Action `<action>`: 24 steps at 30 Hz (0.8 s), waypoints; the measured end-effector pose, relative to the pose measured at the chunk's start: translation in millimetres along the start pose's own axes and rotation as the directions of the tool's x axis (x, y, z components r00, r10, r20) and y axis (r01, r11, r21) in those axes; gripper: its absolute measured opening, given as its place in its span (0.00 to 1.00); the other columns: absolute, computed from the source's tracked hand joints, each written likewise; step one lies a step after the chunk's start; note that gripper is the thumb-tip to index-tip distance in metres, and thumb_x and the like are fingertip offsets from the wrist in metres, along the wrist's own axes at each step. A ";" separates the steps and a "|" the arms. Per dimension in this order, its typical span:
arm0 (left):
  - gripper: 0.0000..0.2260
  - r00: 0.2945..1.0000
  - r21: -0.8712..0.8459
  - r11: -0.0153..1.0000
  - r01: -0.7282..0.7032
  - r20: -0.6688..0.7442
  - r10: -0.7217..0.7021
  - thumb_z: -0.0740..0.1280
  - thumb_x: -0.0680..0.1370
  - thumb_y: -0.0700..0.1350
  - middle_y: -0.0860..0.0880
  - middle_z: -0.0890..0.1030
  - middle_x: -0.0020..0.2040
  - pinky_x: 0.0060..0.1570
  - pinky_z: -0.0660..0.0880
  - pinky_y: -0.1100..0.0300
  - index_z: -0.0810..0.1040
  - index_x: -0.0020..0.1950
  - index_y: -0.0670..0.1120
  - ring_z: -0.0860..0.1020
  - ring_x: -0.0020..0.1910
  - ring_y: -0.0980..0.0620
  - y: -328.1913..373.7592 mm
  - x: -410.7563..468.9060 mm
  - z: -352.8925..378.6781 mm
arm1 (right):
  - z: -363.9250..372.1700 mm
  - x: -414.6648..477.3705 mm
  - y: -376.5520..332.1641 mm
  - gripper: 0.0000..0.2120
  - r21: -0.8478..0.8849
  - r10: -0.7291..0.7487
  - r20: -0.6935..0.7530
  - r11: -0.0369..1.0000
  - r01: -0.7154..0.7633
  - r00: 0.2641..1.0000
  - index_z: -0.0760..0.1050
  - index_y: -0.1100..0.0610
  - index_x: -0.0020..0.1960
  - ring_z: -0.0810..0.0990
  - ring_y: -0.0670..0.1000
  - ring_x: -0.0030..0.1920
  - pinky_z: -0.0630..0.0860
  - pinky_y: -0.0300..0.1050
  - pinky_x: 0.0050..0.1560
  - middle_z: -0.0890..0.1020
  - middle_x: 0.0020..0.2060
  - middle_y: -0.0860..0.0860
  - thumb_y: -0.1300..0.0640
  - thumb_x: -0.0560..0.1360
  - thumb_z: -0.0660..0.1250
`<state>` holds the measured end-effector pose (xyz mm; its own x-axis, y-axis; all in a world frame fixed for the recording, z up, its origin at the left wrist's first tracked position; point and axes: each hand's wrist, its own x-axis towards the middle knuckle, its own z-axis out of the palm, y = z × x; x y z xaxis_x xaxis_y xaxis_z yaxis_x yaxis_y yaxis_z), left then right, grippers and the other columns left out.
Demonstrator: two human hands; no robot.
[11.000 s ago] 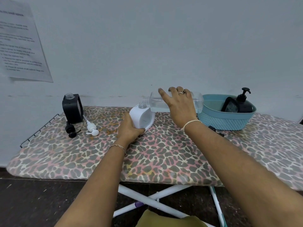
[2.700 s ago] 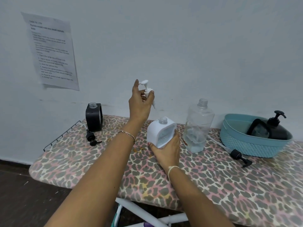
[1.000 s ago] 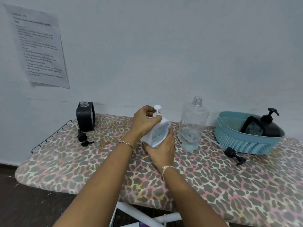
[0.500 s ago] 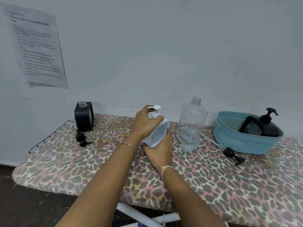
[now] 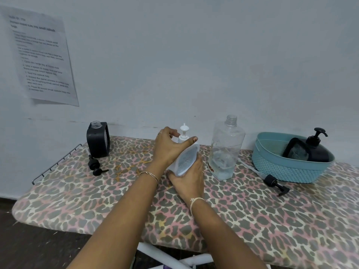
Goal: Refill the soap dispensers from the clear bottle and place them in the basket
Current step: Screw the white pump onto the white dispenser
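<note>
Right grip (image 5: 189,180) cups the base of the white rounded-square plastic soap dispenser (image 5: 186,159), held tilted over the leopard-print ironing board (image 5: 252,220); left grip (image 5: 170,147) curls round its white pump (image 5: 183,132). Best to steady the body and turn the pump square to the neck, so threads catch cleanly. Its ribbed face looks pale, translucent. Beside it stands the uncapped clear plastic bottle (image 5: 226,148), then the teal woven basket (image 5: 287,169).

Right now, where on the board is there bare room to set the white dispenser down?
Free: the near strip of the board, widest at right, and the patch between the small pump and the left hand. Crowded: the back-left corner with the black dispenser, and the gap between bottle and basket, where the long pump lies.
</note>
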<state>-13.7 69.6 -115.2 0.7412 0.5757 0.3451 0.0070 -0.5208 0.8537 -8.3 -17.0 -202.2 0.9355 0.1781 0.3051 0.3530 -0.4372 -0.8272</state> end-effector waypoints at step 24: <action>0.08 0.982 0.005 0.999 0.040 0.187 -0.040 0.73 0.72 0.54 0.56 0.80 0.51 0.51 0.75 0.58 0.78 0.47 0.57 0.79 0.48 0.55 4.4 -2.6 -16.4 | -6.7 -1.5 -5.6 0.54 -0.016 0.034 0.042 0.999 -0.034 0.999 0.51 0.54 0.77 0.67 0.54 0.68 0.71 0.52 0.64 0.62 0.70 0.52 0.38 0.61 0.75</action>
<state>-26.6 76.1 -105.9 0.8528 0.4682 0.2314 0.0403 -0.5007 0.8647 -11.5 -20.8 -194.9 0.9457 0.2001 0.2563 0.3214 -0.4569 -0.8294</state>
